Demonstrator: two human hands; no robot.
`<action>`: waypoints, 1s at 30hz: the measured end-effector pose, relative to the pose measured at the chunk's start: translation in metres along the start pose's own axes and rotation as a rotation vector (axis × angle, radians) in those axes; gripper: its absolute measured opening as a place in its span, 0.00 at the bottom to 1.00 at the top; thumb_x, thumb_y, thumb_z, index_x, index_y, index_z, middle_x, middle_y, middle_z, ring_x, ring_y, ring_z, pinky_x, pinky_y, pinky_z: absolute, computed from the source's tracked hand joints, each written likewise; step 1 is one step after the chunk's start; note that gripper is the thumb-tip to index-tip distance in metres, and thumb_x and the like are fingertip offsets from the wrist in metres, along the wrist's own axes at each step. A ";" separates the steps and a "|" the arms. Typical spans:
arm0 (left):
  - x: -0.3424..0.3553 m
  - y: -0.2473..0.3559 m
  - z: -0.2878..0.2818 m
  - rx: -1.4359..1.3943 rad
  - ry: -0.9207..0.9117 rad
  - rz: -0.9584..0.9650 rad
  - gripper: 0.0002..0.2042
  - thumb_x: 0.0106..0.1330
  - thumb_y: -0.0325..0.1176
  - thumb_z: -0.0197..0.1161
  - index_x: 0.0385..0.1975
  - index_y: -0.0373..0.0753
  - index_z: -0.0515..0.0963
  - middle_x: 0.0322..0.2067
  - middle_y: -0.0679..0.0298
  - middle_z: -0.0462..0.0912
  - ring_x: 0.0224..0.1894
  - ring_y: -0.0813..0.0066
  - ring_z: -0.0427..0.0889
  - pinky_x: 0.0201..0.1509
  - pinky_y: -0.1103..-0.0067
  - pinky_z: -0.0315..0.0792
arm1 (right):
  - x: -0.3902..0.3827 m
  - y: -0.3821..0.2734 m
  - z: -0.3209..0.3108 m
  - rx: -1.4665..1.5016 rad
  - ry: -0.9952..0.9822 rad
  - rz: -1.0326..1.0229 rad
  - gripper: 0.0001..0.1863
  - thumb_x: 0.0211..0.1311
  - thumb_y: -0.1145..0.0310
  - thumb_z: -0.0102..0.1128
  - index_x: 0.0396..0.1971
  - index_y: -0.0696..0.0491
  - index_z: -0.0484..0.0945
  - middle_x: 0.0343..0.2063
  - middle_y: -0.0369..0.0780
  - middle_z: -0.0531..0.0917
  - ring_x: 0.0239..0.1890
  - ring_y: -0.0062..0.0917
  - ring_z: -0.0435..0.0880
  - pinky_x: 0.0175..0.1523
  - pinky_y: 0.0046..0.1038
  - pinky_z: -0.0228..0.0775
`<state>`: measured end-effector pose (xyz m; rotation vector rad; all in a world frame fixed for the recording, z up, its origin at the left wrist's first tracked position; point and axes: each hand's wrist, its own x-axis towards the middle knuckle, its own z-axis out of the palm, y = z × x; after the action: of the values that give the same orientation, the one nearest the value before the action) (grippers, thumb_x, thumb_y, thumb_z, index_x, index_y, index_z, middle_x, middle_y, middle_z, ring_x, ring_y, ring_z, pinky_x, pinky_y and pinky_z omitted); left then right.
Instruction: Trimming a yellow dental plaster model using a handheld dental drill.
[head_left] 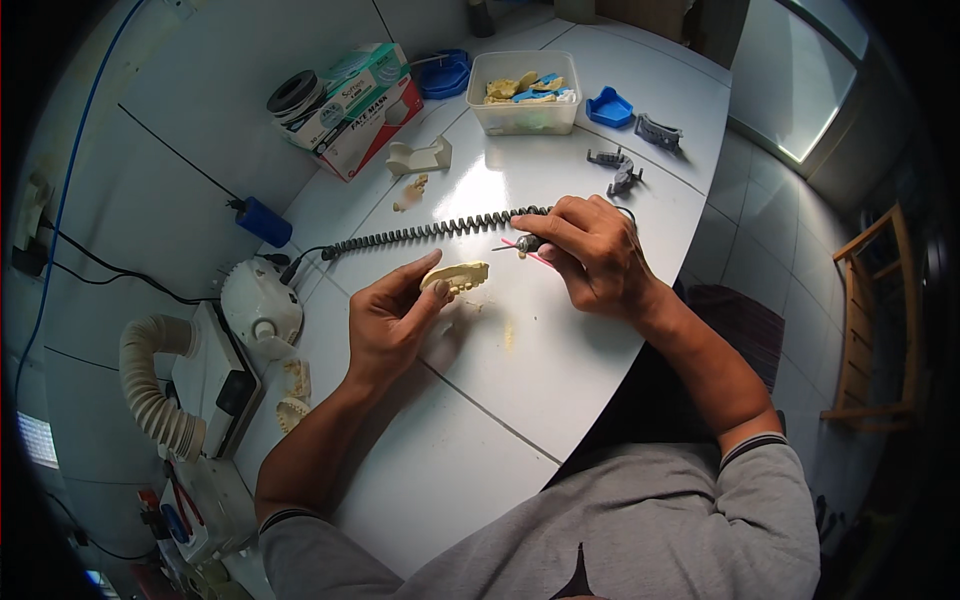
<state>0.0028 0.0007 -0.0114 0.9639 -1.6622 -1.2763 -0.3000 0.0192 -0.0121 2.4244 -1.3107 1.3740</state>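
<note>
My left hand [392,322] grips a pale yellow plaster dental cast [462,276] with a row of teeth along its lower side. My right hand [592,250] holds a rotary handpiece [526,243] whose thin metal bur points left, toward the cast but apart from it. A pink strip [545,261] shows by that hand's fingers. A black coiled cord [435,230] stretches across the white tiled tabletop [490,410] behind both hands. Yellow powder [508,330] lies on the tiles below the cast.
At the back are mask boxes [355,115], a tub of casts [522,118], blue trays [609,106] and grey articulators [622,172]. Left are a white control unit [258,310], a ribbed-hose extractor [150,375] and casts [293,410]. A wooden chair [860,300] stands right of the table.
</note>
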 end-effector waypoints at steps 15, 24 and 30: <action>-0.015 0.012 0.013 -0.004 -0.149 -0.057 0.17 0.82 0.28 0.68 0.65 0.29 0.84 0.49 0.55 0.93 0.47 0.75 0.92 0.56 0.79 0.89 | -0.003 -0.007 0.006 -0.056 -0.033 -0.363 0.28 0.62 0.42 0.81 0.51 0.49 0.94 0.16 0.28 0.73 0.16 0.17 0.67 0.24 0.26 0.56; -0.016 0.010 0.015 0.003 -0.206 0.014 0.18 0.84 0.30 0.66 0.68 0.31 0.82 0.51 0.57 0.92 0.48 0.76 0.91 0.53 0.80 0.88 | -0.005 -0.004 0.005 -0.010 -0.156 -0.371 0.21 0.63 0.49 0.81 0.44 0.51 0.92 0.21 0.29 0.82 0.18 0.19 0.73 0.25 0.26 0.62; -0.007 0.007 0.008 -0.206 0.013 -0.086 0.18 0.92 0.38 0.51 0.69 0.32 0.73 0.46 0.62 0.81 0.43 0.78 0.85 0.45 0.80 0.80 | 0.000 -0.005 -0.002 -0.019 -0.056 -0.296 0.16 0.62 0.57 0.83 0.38 0.51 0.88 0.24 0.31 0.83 0.18 0.22 0.75 0.27 0.28 0.67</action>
<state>-0.0027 0.0109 -0.0068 0.9248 -1.4596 -1.4635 -0.2981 0.0231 -0.0095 2.5324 -0.9204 1.2184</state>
